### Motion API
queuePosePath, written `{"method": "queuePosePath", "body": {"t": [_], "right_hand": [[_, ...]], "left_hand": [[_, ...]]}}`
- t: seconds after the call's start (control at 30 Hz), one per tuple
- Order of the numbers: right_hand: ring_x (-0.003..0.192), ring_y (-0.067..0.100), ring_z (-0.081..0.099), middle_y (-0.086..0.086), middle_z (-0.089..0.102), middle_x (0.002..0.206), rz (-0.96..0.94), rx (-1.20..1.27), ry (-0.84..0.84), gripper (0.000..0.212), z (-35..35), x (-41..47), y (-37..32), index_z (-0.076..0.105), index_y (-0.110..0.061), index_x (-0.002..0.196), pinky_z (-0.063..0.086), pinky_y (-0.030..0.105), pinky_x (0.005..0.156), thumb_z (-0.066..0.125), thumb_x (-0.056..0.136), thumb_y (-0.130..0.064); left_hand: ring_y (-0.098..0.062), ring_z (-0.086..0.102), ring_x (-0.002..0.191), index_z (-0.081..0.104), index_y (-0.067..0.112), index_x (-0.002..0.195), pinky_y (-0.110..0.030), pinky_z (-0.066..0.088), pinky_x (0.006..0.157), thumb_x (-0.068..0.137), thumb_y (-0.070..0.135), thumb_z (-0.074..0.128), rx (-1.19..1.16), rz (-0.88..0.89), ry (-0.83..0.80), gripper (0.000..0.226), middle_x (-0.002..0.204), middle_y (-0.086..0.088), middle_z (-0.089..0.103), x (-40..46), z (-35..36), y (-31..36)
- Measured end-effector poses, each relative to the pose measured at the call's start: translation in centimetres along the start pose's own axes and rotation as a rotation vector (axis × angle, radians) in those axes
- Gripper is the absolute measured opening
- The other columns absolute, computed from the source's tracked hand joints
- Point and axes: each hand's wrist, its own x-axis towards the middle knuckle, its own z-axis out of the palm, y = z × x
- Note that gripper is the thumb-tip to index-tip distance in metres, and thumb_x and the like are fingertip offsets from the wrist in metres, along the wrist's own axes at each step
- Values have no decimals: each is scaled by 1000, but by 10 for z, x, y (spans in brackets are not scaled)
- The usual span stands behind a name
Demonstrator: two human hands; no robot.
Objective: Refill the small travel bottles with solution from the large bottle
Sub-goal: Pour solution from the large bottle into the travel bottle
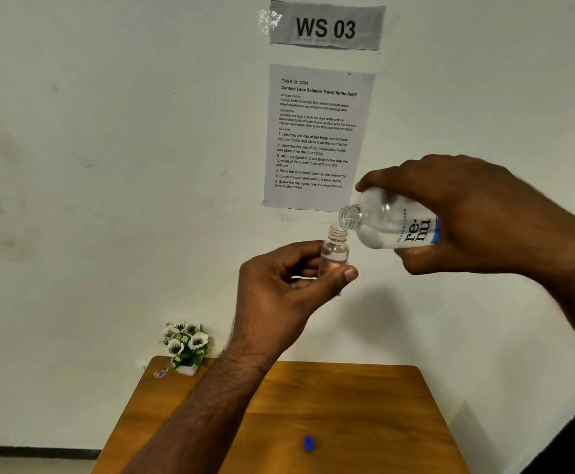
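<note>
My left hand (279, 285) grips a small clear travel bottle (334, 249) upright, high above the table, its cap off. My right hand (467, 213) holds the large clear bottle (387, 224) with the "renu" label, tipped to the left so its open threaded neck sits just above the small bottle's mouth. Clear liquid shows in both bottles. A blue cap (309, 443) lies on the wooden table (364, 405) below, near the front.
A small pot of white artificial flowers (186, 347) stands at the table's back left corner, with a small packet (161, 372) beside it. On the white wall hang a "WS 03" sign (327, 26) and a printed task sheet (316, 136).
</note>
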Motion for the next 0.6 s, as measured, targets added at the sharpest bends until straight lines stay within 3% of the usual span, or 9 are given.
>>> {"method": "queuePosePath", "body": {"t": [0.6], "right_hand": [[88, 18, 56, -18, 62, 105, -2, 12, -2, 84, 4, 1, 2, 45, -43, 136, 49, 36, 73, 75, 58, -39]], "left_hand": [[-12, 78, 76, 81, 14, 110, -23, 62, 66, 79, 19, 89, -18, 14, -1, 32, 86, 5, 81, 2, 0, -4]]}}
